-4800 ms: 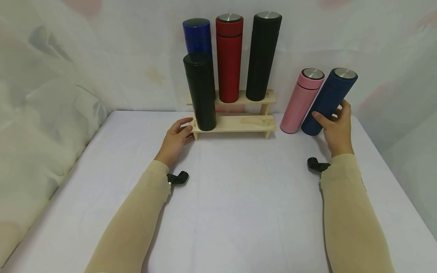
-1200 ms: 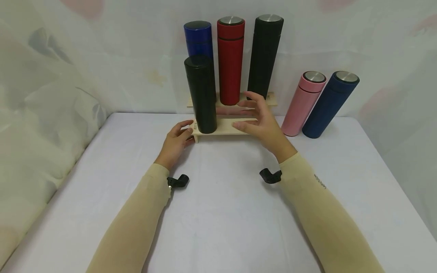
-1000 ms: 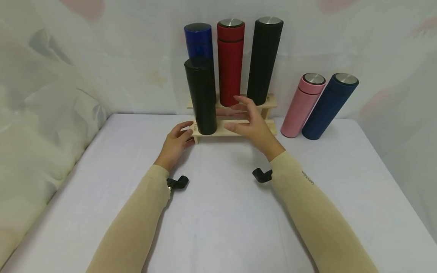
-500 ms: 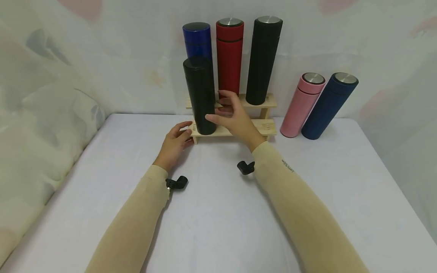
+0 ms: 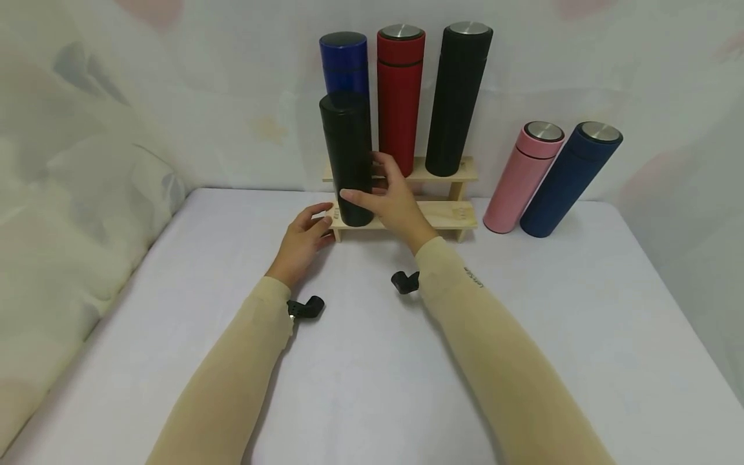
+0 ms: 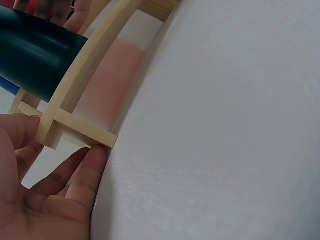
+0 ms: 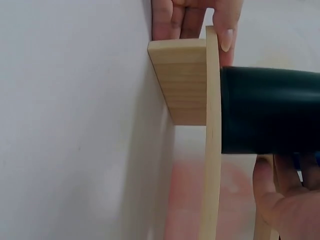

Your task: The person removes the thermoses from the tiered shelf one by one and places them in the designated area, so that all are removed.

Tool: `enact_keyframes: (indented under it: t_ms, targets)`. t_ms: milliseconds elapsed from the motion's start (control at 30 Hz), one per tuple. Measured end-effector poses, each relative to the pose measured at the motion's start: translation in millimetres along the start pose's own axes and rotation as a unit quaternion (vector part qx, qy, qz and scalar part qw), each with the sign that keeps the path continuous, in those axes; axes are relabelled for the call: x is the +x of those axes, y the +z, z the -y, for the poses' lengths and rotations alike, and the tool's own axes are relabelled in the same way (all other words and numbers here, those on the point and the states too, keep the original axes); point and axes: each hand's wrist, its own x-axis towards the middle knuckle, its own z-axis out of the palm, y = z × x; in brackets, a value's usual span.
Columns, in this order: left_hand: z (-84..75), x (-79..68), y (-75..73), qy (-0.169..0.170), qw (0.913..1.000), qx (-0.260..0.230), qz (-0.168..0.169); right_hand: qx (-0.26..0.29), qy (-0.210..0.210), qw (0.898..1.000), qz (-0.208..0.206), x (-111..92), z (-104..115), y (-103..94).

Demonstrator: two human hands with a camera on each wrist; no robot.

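Okay, dark green bottle (image 5: pixel 347 142) is upright on the lower left of the wooden stand (image 5: pixel 444 210). My right hand (image 5: pixel 396 203) wraps its lower half, thumb in front, fingers behind, likely to control the base; can't tell how firmly. My left hand (image 5: pixel 298 245) pinches the stand's left end, fingertips at the foot, probably so it won't slide. Red bottle (image 5: pixel 401 110) and black bottle (image 5: pixel 459 97) stand on top; blue bottle (image 5: pixel 346 70) is behind the green, base hidden. Pink bottle (image 5: pixel 520 184) and navy bottle (image 5: pixel 569 181) stand on the table (image 5: pixel 360 374), right of the stand.
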Motion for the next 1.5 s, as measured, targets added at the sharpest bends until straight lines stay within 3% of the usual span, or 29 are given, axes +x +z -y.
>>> enact_keyframes:
  t_ms: [400,867,1067,1500]
  targets:
    - [-0.4,-2.9,1.0,0.001,1.0000,-0.002,0.004,-0.021,-0.016,0.999,-0.022,4.1,-2.9,9.1]
    - [4.1,-3.3,-2.9,-0.003,1.0000,-0.006,-0.001,-0.058,-0.044,0.997,-0.024,-2.6,-1.6,13.2]
    - [0.7,-4.4,-2.1,-0.005,1.0000,-0.005,0.001,-0.050,-0.051,0.997,-0.026,-7.8,-0.2,14.7]
    - [-0.7,-0.6,0.1,-0.006,1.0000,-0.006,-0.001,-0.051,-0.059,0.996,-0.032,-26.3,0.6,0.1]
